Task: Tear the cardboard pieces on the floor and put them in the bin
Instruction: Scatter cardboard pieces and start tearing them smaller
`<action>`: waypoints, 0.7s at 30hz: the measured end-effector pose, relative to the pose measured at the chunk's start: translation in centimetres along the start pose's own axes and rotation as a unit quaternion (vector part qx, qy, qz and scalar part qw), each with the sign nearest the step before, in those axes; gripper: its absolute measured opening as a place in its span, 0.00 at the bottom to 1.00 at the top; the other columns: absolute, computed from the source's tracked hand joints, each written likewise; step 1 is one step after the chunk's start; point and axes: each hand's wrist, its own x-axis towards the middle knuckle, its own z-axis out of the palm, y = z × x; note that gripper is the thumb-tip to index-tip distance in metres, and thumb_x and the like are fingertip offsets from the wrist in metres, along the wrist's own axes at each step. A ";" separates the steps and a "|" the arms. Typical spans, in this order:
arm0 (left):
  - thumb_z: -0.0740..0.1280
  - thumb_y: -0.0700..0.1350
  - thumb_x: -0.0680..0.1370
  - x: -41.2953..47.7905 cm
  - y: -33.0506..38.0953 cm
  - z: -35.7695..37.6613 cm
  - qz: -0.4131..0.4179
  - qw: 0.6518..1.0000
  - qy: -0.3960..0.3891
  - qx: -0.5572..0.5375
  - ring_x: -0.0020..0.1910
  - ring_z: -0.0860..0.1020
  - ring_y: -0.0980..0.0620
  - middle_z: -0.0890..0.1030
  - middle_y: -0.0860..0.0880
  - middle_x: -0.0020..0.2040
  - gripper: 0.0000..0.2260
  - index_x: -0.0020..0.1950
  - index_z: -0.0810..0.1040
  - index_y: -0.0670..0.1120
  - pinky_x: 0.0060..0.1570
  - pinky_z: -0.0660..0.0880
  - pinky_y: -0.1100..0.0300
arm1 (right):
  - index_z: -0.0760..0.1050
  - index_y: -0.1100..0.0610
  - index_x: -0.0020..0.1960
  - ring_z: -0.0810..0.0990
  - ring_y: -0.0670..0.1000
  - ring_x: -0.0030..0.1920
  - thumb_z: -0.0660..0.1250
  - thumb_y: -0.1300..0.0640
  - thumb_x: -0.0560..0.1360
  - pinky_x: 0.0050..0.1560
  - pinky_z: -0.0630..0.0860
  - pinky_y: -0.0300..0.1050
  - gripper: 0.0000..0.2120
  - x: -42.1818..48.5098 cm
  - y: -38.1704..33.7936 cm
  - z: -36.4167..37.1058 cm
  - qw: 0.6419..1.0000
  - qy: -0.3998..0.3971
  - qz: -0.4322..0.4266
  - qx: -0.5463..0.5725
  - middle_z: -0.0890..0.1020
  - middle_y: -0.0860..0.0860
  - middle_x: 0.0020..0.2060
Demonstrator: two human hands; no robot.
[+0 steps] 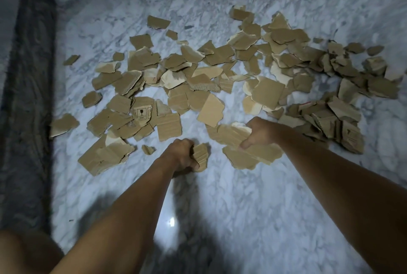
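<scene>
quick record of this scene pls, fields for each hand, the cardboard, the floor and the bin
left hand: grips a small scrap
right hand: grips a larger piece
loose pieces: many, torn, scattered and overlapping ahead of both hands
printed piece: fragile-glass symbol, lying left of centre
floor: glossy white marble
bin: not in view
left edge: dark furniture, kind unclear
</scene>
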 end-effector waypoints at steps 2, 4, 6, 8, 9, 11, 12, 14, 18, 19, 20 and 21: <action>0.83 0.48 0.60 -0.4 -0.8 -1.2 -0.024 1.000 0.014 -0.008 0.54 0.80 0.46 0.82 0.47 0.53 0.27 0.57 0.80 0.48 0.53 0.76 0.58 | 0.74 0.56 0.65 0.77 0.56 0.61 0.80 0.44 0.62 0.59 0.77 0.49 0.36 0.0 -0.3 0.9 0.997 -0.033 0.007 -0.067 0.76 0.53 0.62; 0.81 0.51 0.61 -1.0 -2.8 -2.3 -0.033 0.998 0.045 0.011 0.59 0.77 0.45 0.80 0.46 0.59 0.33 0.65 0.78 0.50 0.57 0.72 0.60 | 0.72 0.53 0.70 0.70 0.58 0.66 0.79 0.45 0.63 0.62 0.76 0.52 0.39 0.3 -0.3 3.1 0.992 -0.034 -0.003 -0.120 0.69 0.53 0.66; 0.77 0.57 0.62 -1.7 -5.3 -2.9 -0.055 0.993 0.078 0.068 0.66 0.68 0.43 0.72 0.44 0.66 0.35 0.68 0.75 0.55 0.63 0.67 0.54 | 0.74 0.50 0.66 0.64 0.59 0.67 0.76 0.48 0.65 0.63 0.73 0.53 0.31 0.6 -0.4 5.6 0.988 -0.003 -0.037 -0.150 0.63 0.51 0.68; 0.74 0.58 0.66 -2.0 -7.4 -2.7 -0.104 0.987 0.080 0.093 0.71 0.61 0.42 0.68 0.44 0.69 0.32 0.68 0.73 0.53 0.65 0.62 0.50 | 0.73 0.49 0.62 0.63 0.60 0.65 0.74 0.50 0.68 0.61 0.71 0.54 0.25 1.0 -0.5 6.9 0.983 0.031 -0.051 -0.176 0.62 0.52 0.66; 0.73 0.57 0.68 -1.7 -8.3 -2.2 -0.127 0.985 0.089 0.078 0.70 0.62 0.41 0.68 0.43 0.68 0.30 0.68 0.72 0.50 0.65 0.63 0.49 | 0.71 0.50 0.61 0.64 0.61 0.64 0.74 0.50 0.68 0.60 0.71 0.55 0.24 1.2 -0.6 6.9 0.980 0.040 -0.048 -0.189 0.63 0.52 0.63; 0.74 0.56 0.67 -1.4 -9.1 -1.7 -0.156 0.981 0.113 0.024 0.65 0.68 0.39 0.70 0.41 0.64 0.29 0.65 0.74 0.47 0.62 0.69 0.50 | 0.66 0.50 0.59 0.68 0.61 0.62 0.77 0.48 0.65 0.60 0.70 0.56 0.29 1.7 -0.6 6.5 0.980 0.034 -0.027 -0.193 0.66 0.53 0.60; 0.74 0.55 0.65 -1.5 -9.1 -1.5 -0.151 0.981 0.119 0.003 0.61 0.73 0.40 0.73 0.40 0.61 0.27 0.61 0.76 0.47 0.58 0.73 0.53 | 0.63 0.51 0.59 0.71 0.60 0.60 0.79 0.47 0.63 0.59 0.71 0.55 0.33 1.9 -0.5 6.2 0.984 0.017 -0.015 -0.175 0.69 0.54 0.59; 0.76 0.53 0.65 -1.3 -9.4 -1.2 -0.138 0.984 0.113 -0.020 0.54 0.78 0.42 0.80 0.44 0.53 0.22 0.55 0.79 0.46 0.48 0.73 0.59 | 0.61 0.51 0.59 0.77 0.58 0.55 0.82 0.47 0.58 0.57 0.76 0.55 0.39 2.0 -0.4 5.7 0.993 -0.031 -0.010 -0.116 0.75 0.54 0.58; 0.75 0.50 0.68 -0.7 -9.4 -1.3 -0.145 0.985 0.093 0.004 0.53 0.80 0.44 0.83 0.46 0.51 0.17 0.54 0.79 0.45 0.48 0.75 0.58 | 0.70 0.58 0.69 0.78 0.55 0.57 0.82 0.42 0.61 0.57 0.76 0.48 0.43 2.2 -2.0 3.8 0.996 -0.082 -0.001 -0.027 0.77 0.51 0.57; 0.74 0.49 0.69 -0.5 -9.3 -1.4 -0.146 0.985 0.092 0.017 0.53 0.80 0.45 0.83 0.45 0.52 0.16 0.54 0.79 0.46 0.50 0.76 0.57 | 0.71 0.57 0.68 0.78 0.55 0.59 0.81 0.42 0.63 0.56 0.75 0.47 0.40 2.3 -2.8 3.4 0.998 -0.059 0.000 0.039 0.77 0.50 0.57; 0.73 0.49 0.69 -0.4 -9.2 -1.3 -0.150 0.985 0.086 0.024 0.53 0.80 0.45 0.82 0.45 0.53 0.16 0.55 0.78 0.46 0.52 0.77 0.56 | 0.72 0.58 0.68 0.79 0.55 0.59 0.80 0.43 0.63 0.56 0.75 0.47 0.39 2.7 -3.5 3.2 0.994 -0.024 0.010 0.110 0.79 0.51 0.58; 0.73 0.48 0.69 -0.3 -9.1 -1.1 -0.149 0.985 0.077 0.027 0.54 0.79 0.45 0.81 0.45 0.54 0.17 0.56 0.78 0.46 0.54 0.77 0.54 | 0.74 0.58 0.66 0.80 0.55 0.57 0.80 0.43 0.63 0.55 0.76 0.47 0.37 3.3 -4.2 3.4 0.985 0.011 0.024 0.170 0.80 0.52 0.58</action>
